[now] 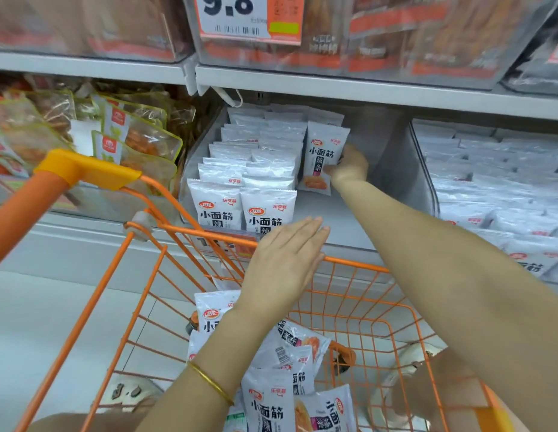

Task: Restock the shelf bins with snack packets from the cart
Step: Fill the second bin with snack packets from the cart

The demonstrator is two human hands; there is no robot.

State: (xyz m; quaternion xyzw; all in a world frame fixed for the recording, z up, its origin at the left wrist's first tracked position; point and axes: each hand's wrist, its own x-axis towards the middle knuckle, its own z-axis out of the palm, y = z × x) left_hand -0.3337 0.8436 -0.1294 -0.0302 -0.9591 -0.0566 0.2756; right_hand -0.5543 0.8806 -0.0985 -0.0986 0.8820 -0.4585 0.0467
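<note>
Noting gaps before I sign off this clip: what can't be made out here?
Head view:
- Bin's price tag: covered by the cart rim and left hand.
- Upper-shelf packets: blurred, labels unreadable.
- Right hand fingertips: behind the packet it holds.
- Packets in the cart: cut off by the bottom edge, count unknown.

A 9.8 price tag (237, 14) up top, green-edged clear pouches (140, 135) at left, pale floor (37, 322) below
</note>
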